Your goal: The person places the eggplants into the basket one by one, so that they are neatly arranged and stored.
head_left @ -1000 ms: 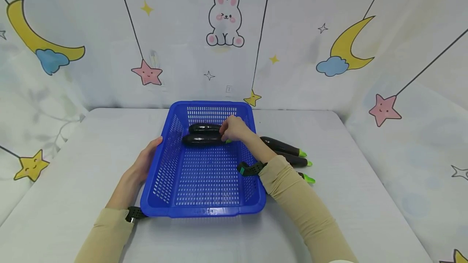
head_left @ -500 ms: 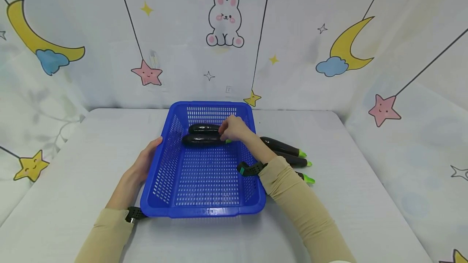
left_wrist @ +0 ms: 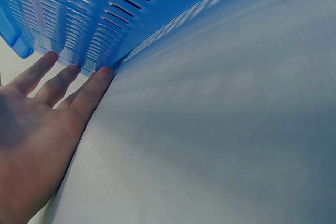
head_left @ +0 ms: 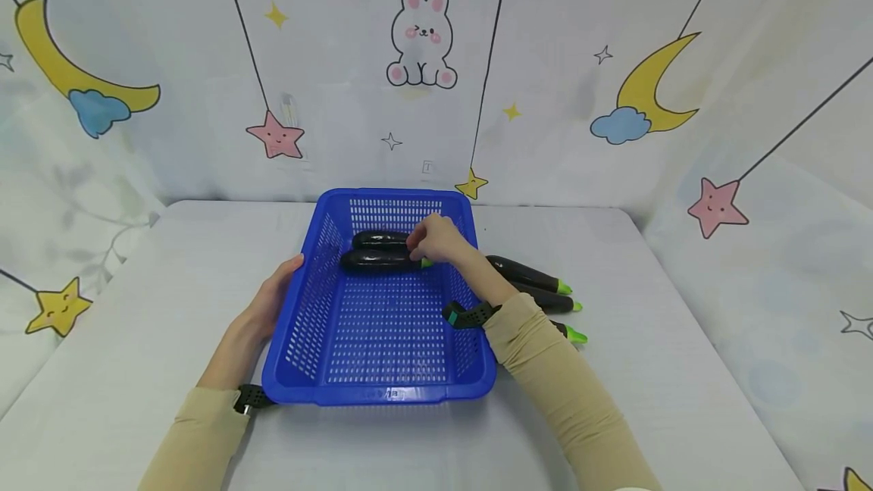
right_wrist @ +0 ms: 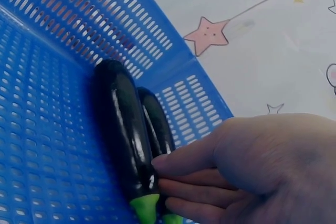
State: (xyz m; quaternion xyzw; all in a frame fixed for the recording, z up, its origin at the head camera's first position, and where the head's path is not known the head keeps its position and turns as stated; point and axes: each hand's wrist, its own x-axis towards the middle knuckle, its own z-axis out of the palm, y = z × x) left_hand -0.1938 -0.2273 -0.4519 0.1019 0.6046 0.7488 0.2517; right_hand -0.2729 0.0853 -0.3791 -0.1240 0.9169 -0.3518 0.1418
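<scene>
A blue plastic basket (head_left: 378, 395) with slotted walls stands on the table. Inside, toward its back, two glossy dark eggplants lie side by side: the front eggplant (head_left: 378, 261) and the rear eggplant (head_left: 378, 239). My right hand (head_left: 439, 239) reaches over the right wall. In the right wrist view its thumb and fairly straight fingers touch the front eggplant (right_wrist: 123, 124) near the green stem end, and they partly cover the rear eggplant (right_wrist: 155, 116). Outside the left wall, my left hand (left_wrist: 50, 124) rests its straight fingers against the basket.
Right of the basket, three more eggplants lie on the table: a back one (head_left: 528, 275), a middle one (head_left: 549, 299) and a front one (head_left: 575, 334) mostly hidden by the right arm. A white printed curtain (head_left: 546, 157) hangs behind the white table (head_left: 648, 370).
Almost nothing differs. The right fingers have shifted very slightly left at the eggplants' stem end; the left hand and basket keep their places.
</scene>
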